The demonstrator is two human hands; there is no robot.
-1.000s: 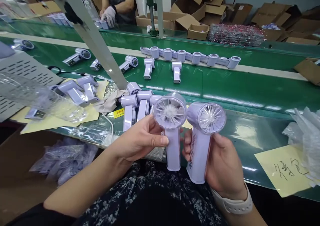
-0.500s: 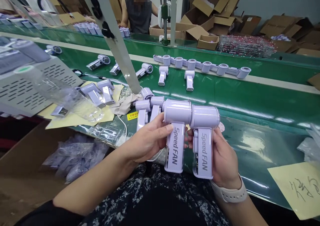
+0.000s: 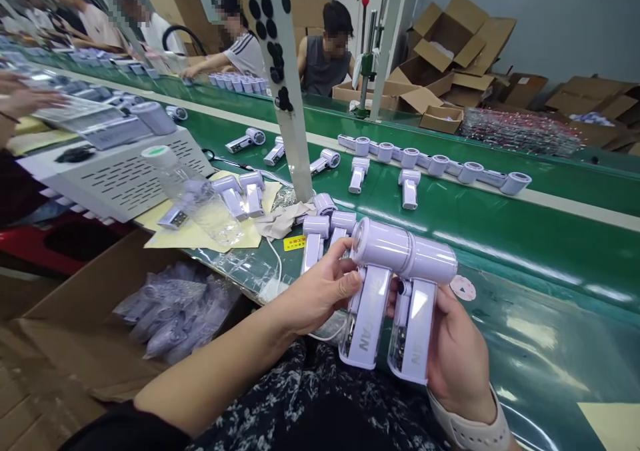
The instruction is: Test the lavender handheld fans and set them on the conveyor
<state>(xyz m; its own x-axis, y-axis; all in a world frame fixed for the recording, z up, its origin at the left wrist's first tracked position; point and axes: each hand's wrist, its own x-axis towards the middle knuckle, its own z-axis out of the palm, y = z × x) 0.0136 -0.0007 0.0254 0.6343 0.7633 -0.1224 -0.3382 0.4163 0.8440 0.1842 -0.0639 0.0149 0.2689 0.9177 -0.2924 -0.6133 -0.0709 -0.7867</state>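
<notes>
Half a second ago the two lilac handheld fans stood with their handles squarely toward the camera; now both are tilted and turned. The left hand (image 3: 327,298) pinches the left-hand fan (image 3: 385,248) between thumb and fingers at the top of its handle. The right hand (image 3: 460,354) is wrapped around the handle of the right-hand fan (image 3: 433,261). Their barrels meet end to end, above the near edge of the green workbench (image 3: 540,334).

The view has also swung, bringing more co-workers (image 3: 245,54) in at upper left and leaving only part of a yellow sheet (image 3: 610,424) at lower right, its handwriting out of frame.

"Speed FAN" read in full on both handles earlier; glare now leaves "AN" legible on each. A yellow label (image 3: 295,243) near the workbench's near edge carries print too small to read. A round pink sticker (image 3: 463,288) beside the right-hand fan shows a small dark triangle.
</notes>
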